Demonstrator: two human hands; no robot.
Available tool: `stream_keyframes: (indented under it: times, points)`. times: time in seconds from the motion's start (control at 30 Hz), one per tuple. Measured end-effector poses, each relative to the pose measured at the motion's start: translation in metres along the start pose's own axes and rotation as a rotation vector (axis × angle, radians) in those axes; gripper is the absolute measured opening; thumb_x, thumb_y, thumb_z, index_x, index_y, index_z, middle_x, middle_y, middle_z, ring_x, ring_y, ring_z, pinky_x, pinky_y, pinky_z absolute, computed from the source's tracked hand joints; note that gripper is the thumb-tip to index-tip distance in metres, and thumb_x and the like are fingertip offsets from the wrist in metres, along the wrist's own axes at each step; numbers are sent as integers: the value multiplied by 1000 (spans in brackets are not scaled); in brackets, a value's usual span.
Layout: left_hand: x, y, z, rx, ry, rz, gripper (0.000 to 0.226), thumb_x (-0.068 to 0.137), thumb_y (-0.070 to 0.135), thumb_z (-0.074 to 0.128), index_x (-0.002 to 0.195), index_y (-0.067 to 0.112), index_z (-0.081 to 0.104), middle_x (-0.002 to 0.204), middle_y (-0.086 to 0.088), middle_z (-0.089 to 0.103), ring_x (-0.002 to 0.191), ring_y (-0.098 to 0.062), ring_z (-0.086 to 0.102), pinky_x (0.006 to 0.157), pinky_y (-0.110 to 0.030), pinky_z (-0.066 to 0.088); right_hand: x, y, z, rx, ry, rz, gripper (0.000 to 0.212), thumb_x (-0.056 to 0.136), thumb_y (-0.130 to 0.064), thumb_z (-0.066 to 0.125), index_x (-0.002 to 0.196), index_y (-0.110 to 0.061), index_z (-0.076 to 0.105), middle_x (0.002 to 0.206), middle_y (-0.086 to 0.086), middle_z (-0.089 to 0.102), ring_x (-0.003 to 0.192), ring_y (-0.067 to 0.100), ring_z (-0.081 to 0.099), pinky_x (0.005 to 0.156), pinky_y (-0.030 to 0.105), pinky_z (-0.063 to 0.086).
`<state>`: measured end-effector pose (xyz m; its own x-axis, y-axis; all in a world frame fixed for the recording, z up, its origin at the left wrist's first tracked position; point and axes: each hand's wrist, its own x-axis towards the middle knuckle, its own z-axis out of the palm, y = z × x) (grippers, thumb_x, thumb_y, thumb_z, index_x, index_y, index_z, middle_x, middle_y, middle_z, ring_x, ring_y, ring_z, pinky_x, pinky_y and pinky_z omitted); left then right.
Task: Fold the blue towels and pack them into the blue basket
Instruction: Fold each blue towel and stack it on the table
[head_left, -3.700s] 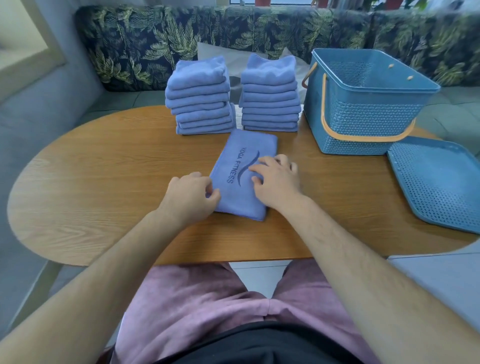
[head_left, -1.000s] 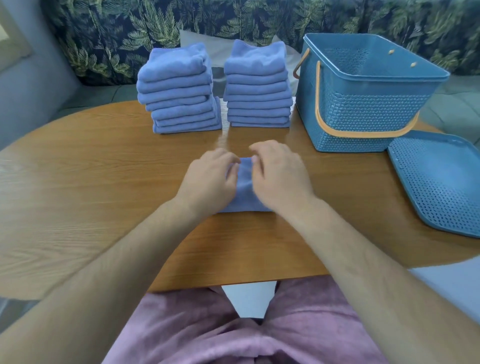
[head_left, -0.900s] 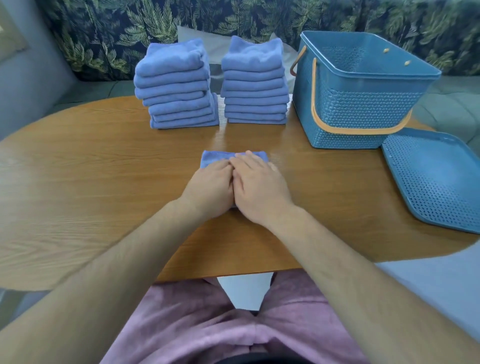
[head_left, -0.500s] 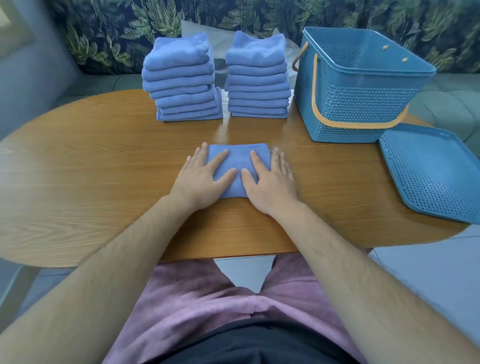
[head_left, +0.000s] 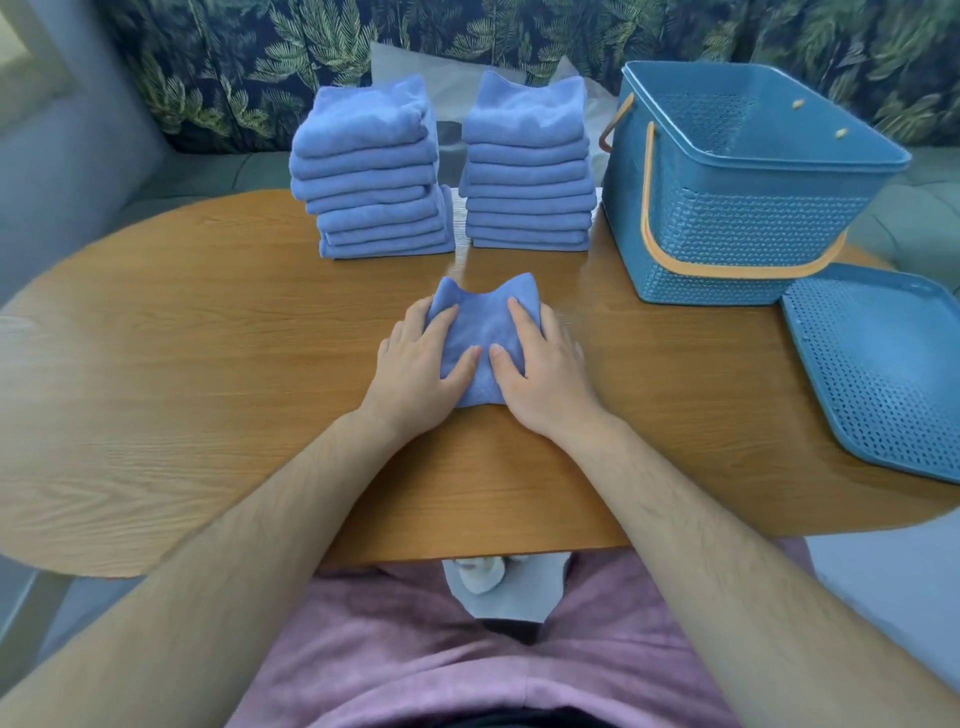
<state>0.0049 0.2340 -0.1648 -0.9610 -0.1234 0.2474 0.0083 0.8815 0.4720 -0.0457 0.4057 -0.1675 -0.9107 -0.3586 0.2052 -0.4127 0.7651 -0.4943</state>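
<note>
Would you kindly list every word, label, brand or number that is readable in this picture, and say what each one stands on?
No text can be read.
The folded towel, held between the left hand and the right hand, shows only plain blue cloth.
The left towel stack, the right towel stack, the blue basket and the perforated lid show no print.

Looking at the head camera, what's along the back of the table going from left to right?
left towel stack → right towel stack → blue basket → basket lid, lying flat at the table's right edge.
</note>
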Motion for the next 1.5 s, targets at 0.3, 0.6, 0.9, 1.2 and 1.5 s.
stream_keyframes:
  times: [0.3,0.6,0.9,1.2,1.5]
  points:
    - [50,-2,5,2,-77,-19,76,96,58,41,151,5,36,157,-10,27,139,-30,39,114,-42,37,49,22,-1,-62,104,-205,59,101,-35,49,157,-23,34,169,12,8,129,33,49,100,46,46]
    - [57,4,11,22,19,131,51,102,33,48,145,5,48,166,-8,19,109,-28,52,101,-40,42,56,22,5,-143,95,-195,45,102,-32,45,144,-22,56,156,-11,45,112,26,50,93,40,41]
    - [60,3,10,-9,-111,53,55,102,36,47,148,5,47,161,-3,35,123,-32,53,100,-43,42,56,16,-4,-156,-47,-149,49,102,-31,46,148,-16,51,161,-3,39,127,36,47,108,48,39]
    - [87,34,-39,-95,-358,-125,58,89,25,56,142,2,49,156,-6,40,122,-29,46,95,-44,42,81,-8,-48,-6,-265,-128,49,93,-15,56,138,5,55,151,15,49,139,27,44,114,44,34]
    - [144,95,-177,-364,-303,-213,50,88,14,68,136,9,55,150,7,42,133,-18,38,109,-8,18,129,-94,-192,40,-331,-37,62,91,-31,65,144,-1,51,157,8,42,138,34,38,118,45,30]
